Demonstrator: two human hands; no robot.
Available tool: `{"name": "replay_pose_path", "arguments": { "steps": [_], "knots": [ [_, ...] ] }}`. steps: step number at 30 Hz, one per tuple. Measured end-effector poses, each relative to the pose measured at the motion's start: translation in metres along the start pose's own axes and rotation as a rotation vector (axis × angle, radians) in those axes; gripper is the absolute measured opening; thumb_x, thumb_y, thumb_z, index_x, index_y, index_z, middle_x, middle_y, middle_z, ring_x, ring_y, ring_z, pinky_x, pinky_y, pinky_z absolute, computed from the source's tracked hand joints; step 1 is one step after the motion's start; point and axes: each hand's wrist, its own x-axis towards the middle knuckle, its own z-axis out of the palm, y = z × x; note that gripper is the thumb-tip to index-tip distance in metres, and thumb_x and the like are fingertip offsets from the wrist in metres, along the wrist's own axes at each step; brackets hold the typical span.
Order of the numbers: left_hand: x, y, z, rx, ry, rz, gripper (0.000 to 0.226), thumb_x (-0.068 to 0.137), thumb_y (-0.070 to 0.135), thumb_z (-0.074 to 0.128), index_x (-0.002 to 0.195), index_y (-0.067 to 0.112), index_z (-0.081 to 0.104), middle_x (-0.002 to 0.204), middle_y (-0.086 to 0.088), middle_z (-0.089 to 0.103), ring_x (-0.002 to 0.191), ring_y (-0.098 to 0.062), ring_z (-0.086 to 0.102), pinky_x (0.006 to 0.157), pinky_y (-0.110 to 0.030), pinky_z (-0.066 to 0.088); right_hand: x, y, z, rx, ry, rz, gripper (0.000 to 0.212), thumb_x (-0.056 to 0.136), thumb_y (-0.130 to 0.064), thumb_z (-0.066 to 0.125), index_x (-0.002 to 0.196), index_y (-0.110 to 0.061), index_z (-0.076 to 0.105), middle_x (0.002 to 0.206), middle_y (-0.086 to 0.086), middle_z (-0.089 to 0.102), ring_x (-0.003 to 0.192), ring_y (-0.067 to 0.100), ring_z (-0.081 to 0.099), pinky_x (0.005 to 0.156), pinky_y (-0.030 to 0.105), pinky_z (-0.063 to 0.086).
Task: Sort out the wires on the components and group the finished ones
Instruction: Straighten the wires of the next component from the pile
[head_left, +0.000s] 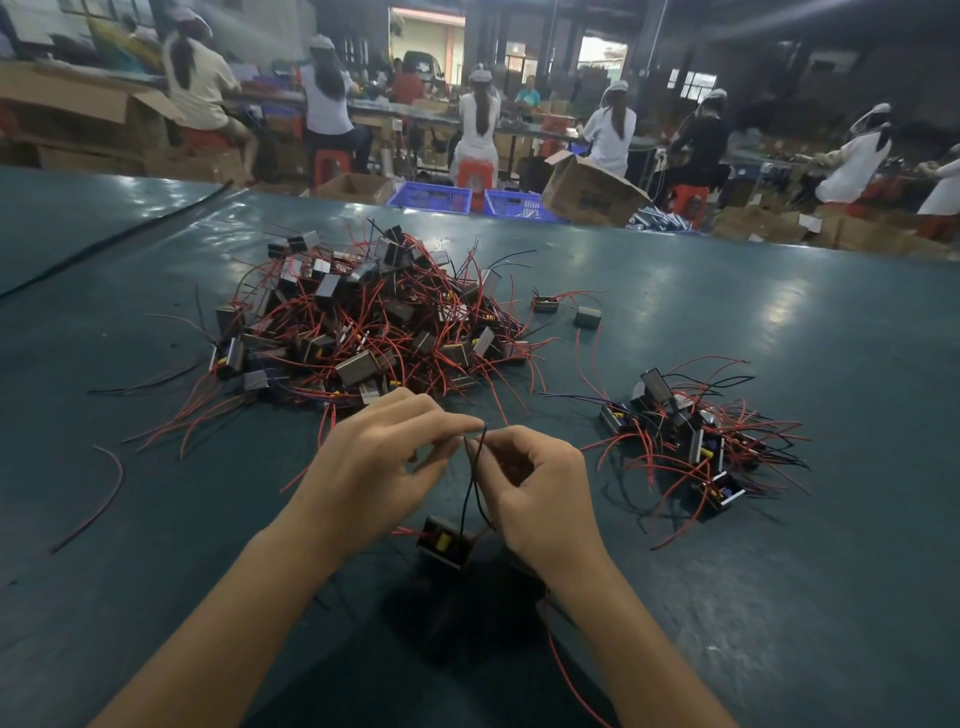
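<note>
Worktop (156, 597): dark green sheet that carries all the parts.
Trailing lead (566, 670): a red wire running out from under the right forearm toward the near edge; its origin is hidden.
Component in work (444, 540): small dark block with a yellow part, below and between the two hands. Whether it rests on the worktop or hangs from its wires cannot be told.
Right hand (535, 493): fingers curled, thumb and forefinger pinching the dark wires just above the component.
Left hand (384, 457): fingers curled, fingertips pinching the upper end of the same wires, close beside the right hand.
Dark wires (474, 467): two thin strands rising from the component to the pinch point, drawn fairly straight.
Step in hand: judged to be straightening and pairing the leads of one component.
Next move calls for: a smoothing pull along the strands, then a short carry to the right.
Finished group (691, 441): small cluster of components to the right, well apart from the heap.
Unsorted heap (374, 322): large tangle of components and red wires just beyond the hands; most of the task appears to remain.
Stray components (545, 304): two pieces right of the heap.
Background: seated workers, cardboard boxes, blue crates (431, 197).
</note>
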Motion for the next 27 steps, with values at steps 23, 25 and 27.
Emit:
{"name": "replay_pose_path", "arguments": {
  "steps": [23,25,27],
  "knots": [
    [0.002,-0.01,0.004,-0.623,-0.156,-0.653,0.005,0.087,0.019,0.067,0.085,0.017,0.071,0.073,0.003,0.074,0.063,-0.011,0.069,0.052,-0.02,0.052,-0.002,-0.001,0.001,-0.015,0.049,-0.104,0.009,0.088,-0.002,0.066,0.089,-0.01,0.069,0.073,-0.009,0.063,0.062,0.004,0.057,0.058,0.012,0.044],
    [0.001,-0.012,0.004,-0.616,-0.17,-0.631,0.004,0.088,0.017,0.066,0.087,0.016,0.07,0.074,0.005,0.074,0.065,-0.011,0.069,0.054,-0.021,0.054,-0.003,-0.001,0.003,0.028,0.045,-0.055,0.01,0.089,-0.004,0.067,0.089,-0.014,0.069,0.071,-0.013,0.063,0.061,0.002,0.057,0.057,0.01,0.043],
    [0.0,-0.013,0.003,-0.582,-0.188,-0.597,0.006,0.09,0.012,0.064,0.089,0.017,0.068,0.076,0.005,0.073,0.067,-0.011,0.069,0.057,-0.022,0.055,-0.003,0.0,0.005,0.074,0.029,-0.009,0.009,0.09,-0.006,0.066,0.089,-0.015,0.069,0.07,-0.013,0.063,0.061,0.001,0.058,0.057,0.01,0.042]
  ]
}}
